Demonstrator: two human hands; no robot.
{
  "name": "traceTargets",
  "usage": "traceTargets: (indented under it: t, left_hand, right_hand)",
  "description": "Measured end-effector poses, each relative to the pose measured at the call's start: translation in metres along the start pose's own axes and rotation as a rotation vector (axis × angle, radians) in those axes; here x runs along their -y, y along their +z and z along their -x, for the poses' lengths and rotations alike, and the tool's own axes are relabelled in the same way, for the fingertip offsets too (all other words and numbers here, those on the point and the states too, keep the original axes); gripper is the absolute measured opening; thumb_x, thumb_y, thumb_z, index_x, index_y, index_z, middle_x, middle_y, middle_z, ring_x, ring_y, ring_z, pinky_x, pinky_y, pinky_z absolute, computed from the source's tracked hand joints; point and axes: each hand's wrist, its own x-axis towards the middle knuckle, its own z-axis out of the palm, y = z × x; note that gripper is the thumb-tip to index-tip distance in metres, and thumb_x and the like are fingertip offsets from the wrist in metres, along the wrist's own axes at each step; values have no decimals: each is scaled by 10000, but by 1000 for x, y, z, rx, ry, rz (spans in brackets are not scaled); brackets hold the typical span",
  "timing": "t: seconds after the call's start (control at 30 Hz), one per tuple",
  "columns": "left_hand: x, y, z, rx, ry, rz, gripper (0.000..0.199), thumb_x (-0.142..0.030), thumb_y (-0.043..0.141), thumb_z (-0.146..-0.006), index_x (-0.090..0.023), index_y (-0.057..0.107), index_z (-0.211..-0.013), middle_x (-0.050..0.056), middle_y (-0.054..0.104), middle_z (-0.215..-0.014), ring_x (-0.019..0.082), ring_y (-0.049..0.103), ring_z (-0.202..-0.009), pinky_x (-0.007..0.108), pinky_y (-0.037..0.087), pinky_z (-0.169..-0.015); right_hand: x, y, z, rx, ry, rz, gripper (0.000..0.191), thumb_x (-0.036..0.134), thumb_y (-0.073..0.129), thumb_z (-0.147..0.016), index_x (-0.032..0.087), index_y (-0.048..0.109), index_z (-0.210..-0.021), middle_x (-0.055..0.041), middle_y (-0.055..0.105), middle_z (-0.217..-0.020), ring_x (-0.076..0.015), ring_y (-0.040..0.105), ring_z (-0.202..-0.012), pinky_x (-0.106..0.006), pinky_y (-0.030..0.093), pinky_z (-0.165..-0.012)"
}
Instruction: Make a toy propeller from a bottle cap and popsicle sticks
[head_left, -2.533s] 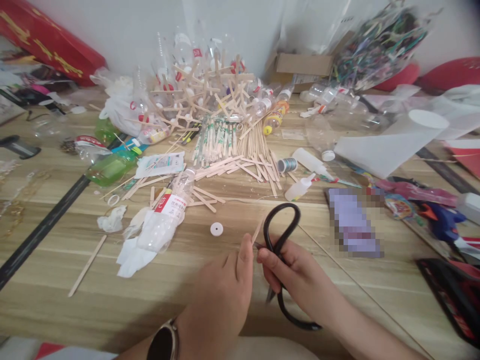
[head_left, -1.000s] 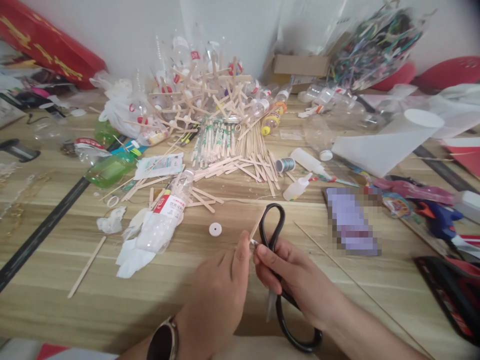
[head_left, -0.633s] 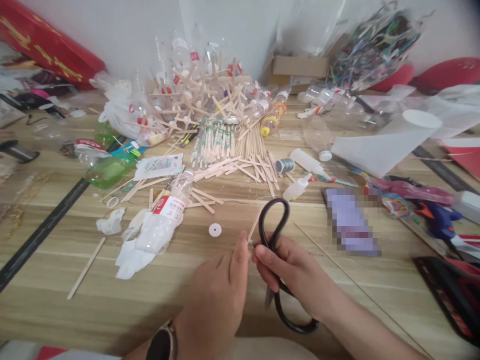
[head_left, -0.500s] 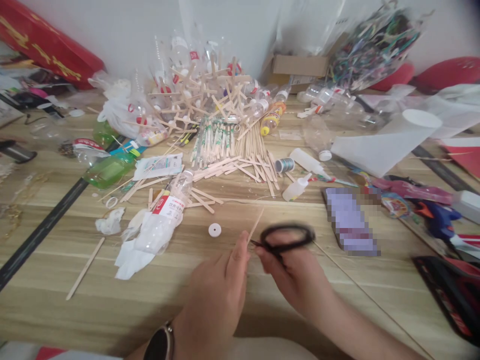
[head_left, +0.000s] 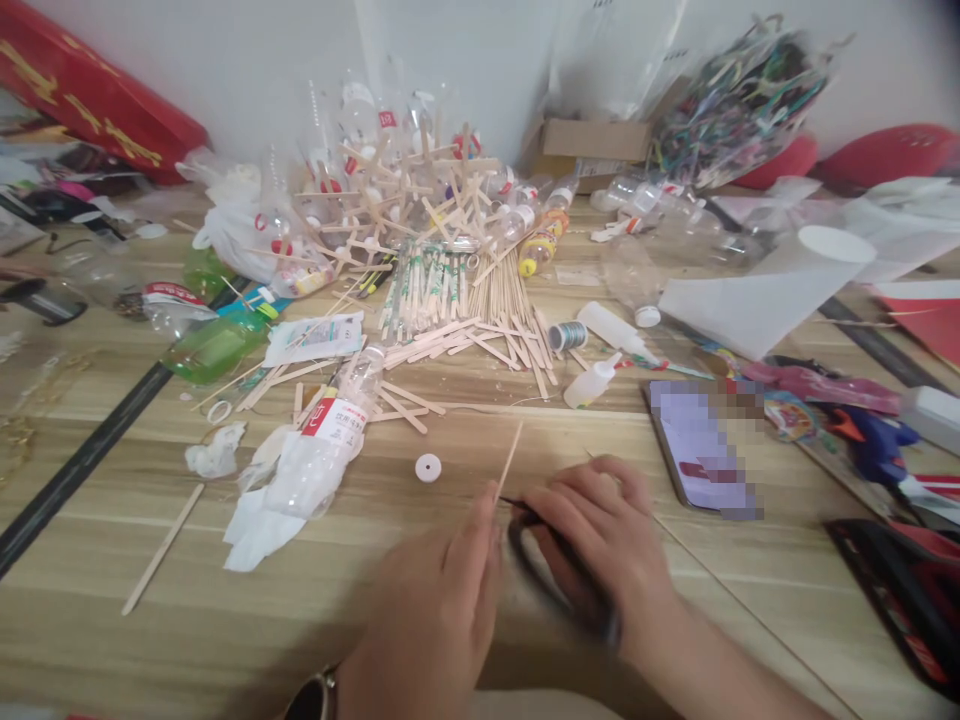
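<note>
On my feed, the left hand pinched a thin wooden stick, whose upper end stood out past the fingertips to the right of the white disc. The right hand was wrapped around black scissors, farther right of the disc, their narrow tip at or just beside the stick; blur kept me from telling whether the blades were apart. Beyond the disc, crossed sticks looked already joined, some with white pieces at their middles, while many loose sticks lay unjoined. The disc had a hole at its centre with nothing fitted in. I judged the held stick mid-work, though I could see no clear cut.
</note>
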Motion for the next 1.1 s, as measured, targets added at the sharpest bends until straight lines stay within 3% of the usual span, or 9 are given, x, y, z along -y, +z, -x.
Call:
traceTargets:
  t: [0.07, 0.13, 0.3, 0.47, 0.53, 0.6, 0.73, 0.83, 1.1]
  left_hand:
    - [0, -3, 1, 40, 3, 78, 317, -196, 237, -1027, -98, 444, -1246, 78, 767, -761, 190, 726, -576, 267, 564, -487]
    - [-1, -4, 2, 58, 2, 107, 316, -195, 273, -1025, -100, 431, -1281, 70, 765, -773, 185, 728, -601, 263, 565, -510]
    - [0, -2, 0, -68, 58, 11, 298, -141, 360, -1001, -51, 466, -1264, 64, 741, -694, 185, 688, -513, 270, 535, -471]
    - [0, -4, 5, 45, -19, 195, 352, -194, 353, -1013, -122, 453, -1342, 79, 775, -889, 179, 733, -696, 254, 570, -600]
    - [-3, -7, 6, 68, -133, 348, 337, -229, 372, -1011, -172, 514, -1311, 72, 771, -984, 176, 737, -828, 245, 573, -719]
    - [-6, -10, 3, 100, -307, 543, 323, -279, 397, -1004, -201, 597, -1245, 55, 766, -962, 176, 723, -871, 243, 557, -781]
    - [-8, -12, -6, 267, -680, 969, 399, -442, 397, -991, -204, 679, -1144, -32, 563, -538, 118, 545, -497, 199, 450, -504]
    - [-5, -8, -14, 330, -889, 1273, 375, -500, 518, -930, -175, 677, -1029, -68, 461, -509, 71, 382, -442, 166, 308, -431]
    - [1, -3, -31, 360, -1103, 1835, 314, -457, 714, -794, -185, 557, -778, -118, 385, -440, 41, 156, -391, 152, 161, -369]
  right_hand:
    - [-2, -2, 2, -116, -151, 238, 237, 137, 404, -993, 185, 630, -937, -23, 717, -717, -180, 642, -743, -389, 328, -840]
    - [-1, -3, 2, -87, -103, 134, 229, 157, 412, -999, 188, 619, -906, -12, 703, -694, -167, 640, -708, -376, 346, -826]
    - [9, -2, -3, 441, 414, -754, 369, 370, 286, -1046, 213, 502, -792, 81, 522, -433, -101, 481, -359, -241, 378, -447]
    - [2, -7, -1, -22, -29, -13, 242, 213, 392, -1017, 206, 602, -898, 6, 688, -681, -142, 619, -670, -347, 388, -813]
    - [-2, -9, 2, -76, -151, 188, 246, 165, 370, -1013, 200, 611, -983, -3, 698, -704, -155, 614, -712, -382, 340, -876]
    - [-4, -9, 4, -62, -160, 200, 226, 150, 384, -1003, 190, 606, -1007, -2, 692, -697, -154, 599, -690, -383, 341, -873]
    - [-6, -4, 7, -66, -116, 172, 182, 108, 449, -960, 194, 603, -1002, 5, 693, -700, -149, 599, -668, -383, 347, -873]
    - [-7, -1, 7, -78, -81, 146, 189, 92, 470, -935, 209, 610, -983, 19, 690, -697, -153, 616, -672, -388, 350, -885]
    - [-16, 4, 2, -116, -34, -11, 163, 111, 464, -951, 210, 592, -938, 21, 673, -684, -139, 611, -641, -363, 378, -843]
